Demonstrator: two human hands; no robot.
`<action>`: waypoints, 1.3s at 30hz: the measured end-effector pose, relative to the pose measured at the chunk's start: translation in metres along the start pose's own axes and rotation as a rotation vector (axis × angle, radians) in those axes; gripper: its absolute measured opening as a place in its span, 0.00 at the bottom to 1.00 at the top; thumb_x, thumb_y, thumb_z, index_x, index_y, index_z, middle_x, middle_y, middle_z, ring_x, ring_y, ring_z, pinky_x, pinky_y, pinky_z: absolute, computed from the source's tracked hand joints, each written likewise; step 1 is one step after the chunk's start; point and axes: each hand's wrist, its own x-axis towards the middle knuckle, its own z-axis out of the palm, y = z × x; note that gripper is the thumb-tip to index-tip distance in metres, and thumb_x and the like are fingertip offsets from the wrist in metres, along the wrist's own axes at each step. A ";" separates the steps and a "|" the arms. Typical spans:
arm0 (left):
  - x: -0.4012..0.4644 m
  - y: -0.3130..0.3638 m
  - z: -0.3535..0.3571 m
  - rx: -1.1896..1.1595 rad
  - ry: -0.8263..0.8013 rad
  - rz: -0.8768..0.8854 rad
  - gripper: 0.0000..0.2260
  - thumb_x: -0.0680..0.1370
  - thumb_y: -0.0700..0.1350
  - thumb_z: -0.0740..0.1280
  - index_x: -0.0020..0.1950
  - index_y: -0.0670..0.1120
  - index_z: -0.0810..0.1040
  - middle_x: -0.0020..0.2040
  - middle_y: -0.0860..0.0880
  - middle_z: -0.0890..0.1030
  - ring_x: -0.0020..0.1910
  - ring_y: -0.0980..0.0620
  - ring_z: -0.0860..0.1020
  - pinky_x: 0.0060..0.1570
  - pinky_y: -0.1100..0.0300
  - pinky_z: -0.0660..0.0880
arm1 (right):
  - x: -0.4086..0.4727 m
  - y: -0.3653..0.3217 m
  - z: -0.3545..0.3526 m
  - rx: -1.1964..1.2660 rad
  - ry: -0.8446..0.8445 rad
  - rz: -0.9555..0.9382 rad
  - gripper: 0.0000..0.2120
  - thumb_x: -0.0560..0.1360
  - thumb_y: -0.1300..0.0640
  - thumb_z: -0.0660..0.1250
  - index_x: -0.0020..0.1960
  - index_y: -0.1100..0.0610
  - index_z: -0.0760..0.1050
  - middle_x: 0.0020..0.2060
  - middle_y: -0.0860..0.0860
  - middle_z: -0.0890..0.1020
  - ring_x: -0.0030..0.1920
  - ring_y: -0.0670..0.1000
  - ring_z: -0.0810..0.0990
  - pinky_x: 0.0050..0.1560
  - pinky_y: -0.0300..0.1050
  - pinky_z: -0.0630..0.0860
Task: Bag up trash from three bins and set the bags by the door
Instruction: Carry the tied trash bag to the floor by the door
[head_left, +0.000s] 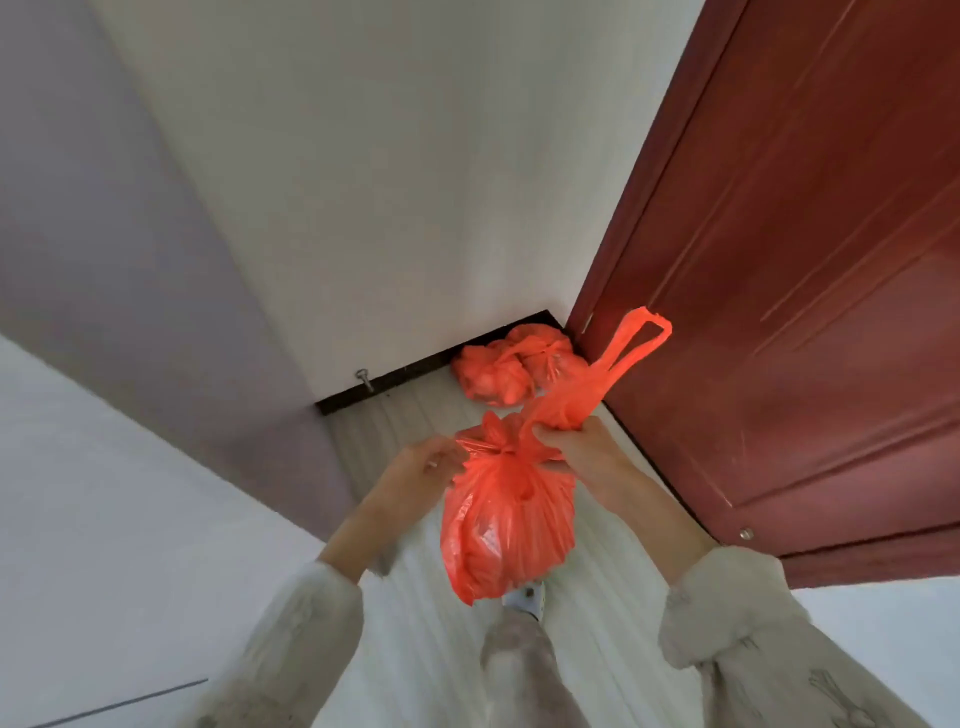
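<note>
We hold a tied red bag (506, 525) in the air: our right hand (582, 452) grips its handle, our left hand (421, 467) pinches the knot. Two tied bags (511, 371) lie in the corner beside the door (810, 270).

A white wall (374, 182) fills the twelve o'clock area, with a lilac wall (104, 234) at ten o'clock. A dark skirting board (415, 371) runs along the white wall's foot, and a small metal door stop (363, 378) stands at its left end. Pale striped floor (415, 597) spreads toward six o'clock.
</note>
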 end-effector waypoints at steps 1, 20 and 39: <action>0.021 0.007 0.001 -0.028 0.040 -0.024 0.12 0.77 0.33 0.57 0.41 0.47 0.74 0.37 0.51 0.76 0.28 0.60 0.75 0.26 0.76 0.66 | 0.023 -0.008 -0.002 -0.020 -0.028 0.020 0.14 0.75 0.65 0.64 0.60 0.67 0.73 0.57 0.64 0.79 0.43 0.52 0.79 0.33 0.37 0.79; 0.296 -0.101 -0.036 -0.298 0.404 -0.517 0.11 0.78 0.40 0.59 0.41 0.55 0.70 0.39 0.52 0.77 0.34 0.53 0.75 0.32 0.65 0.69 | 0.410 -0.020 0.092 0.172 -0.187 0.510 0.08 0.79 0.55 0.59 0.44 0.57 0.73 0.38 0.53 0.77 0.40 0.48 0.76 0.43 0.45 0.79; 0.498 -0.310 0.003 -0.223 0.381 -0.633 0.06 0.79 0.42 0.57 0.51 0.51 0.71 0.42 0.53 0.77 0.41 0.49 0.78 0.41 0.58 0.72 | 0.698 0.162 0.166 0.359 -0.228 0.734 0.13 0.80 0.49 0.54 0.45 0.55 0.72 0.43 0.52 0.76 0.44 0.50 0.75 0.61 0.48 0.70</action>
